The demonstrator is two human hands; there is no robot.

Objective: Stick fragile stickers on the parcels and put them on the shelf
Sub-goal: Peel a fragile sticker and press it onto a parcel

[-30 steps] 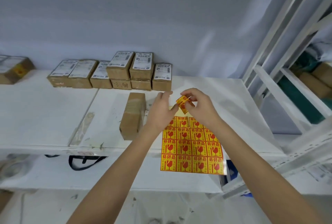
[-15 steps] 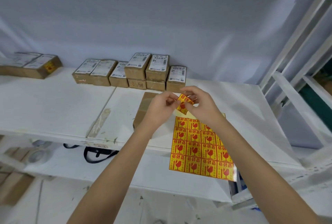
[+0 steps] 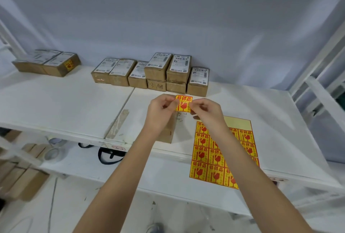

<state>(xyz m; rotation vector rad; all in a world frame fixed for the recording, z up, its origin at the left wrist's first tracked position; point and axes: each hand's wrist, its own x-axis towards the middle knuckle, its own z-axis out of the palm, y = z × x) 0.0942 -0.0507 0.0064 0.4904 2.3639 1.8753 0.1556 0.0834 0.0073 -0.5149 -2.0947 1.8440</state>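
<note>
I'm seeing the sticker (image 3: 183,104) now lifted flat above the sticker sheet (image 3: 205,158), left hand (image 3: 161,110) and right hand (image 3: 207,110) both pinching its edges, fingers curled.

Sticker sheet (image 3: 214,158) right of parcel (image 3: 169,131)

Both bare forearms extend forward and upward from the lower edge of the view, converging toward the centre. The left hand (image 3: 162,108) is raised with its back toward the camera, fingers curled, thumb and fingertips pinching the left edge of a small square yellow paper sticker with red print (image 3: 183,103). The right hand (image 3: 207,110) is level with it and close beside it, fingers likewise curled, pinching the sticker's right edge. The sticker is held flat between the two hands, printed face toward the camera. Both wrists are roughly straight.
</note>
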